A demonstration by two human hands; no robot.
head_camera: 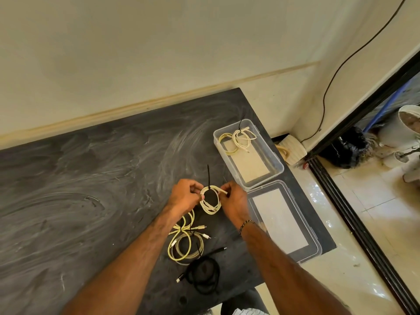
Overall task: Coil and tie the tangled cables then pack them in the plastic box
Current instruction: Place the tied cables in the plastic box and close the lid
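On the dark desk [91, 178], the open plastic box [272, 164] at two o'clock already holds tied pale cables [238, 137], with its lid [295, 223] lying beside it at four o'clock. At the centre the left hand [185, 195] and right hand [234, 201] together pinch a white coil [211, 203] with a black tie [208, 176] standing up from it. By my judgement this one is nearly tied, while the yellow cables [184, 244] and black cable [204, 273] at six o'clock wait unpacked.
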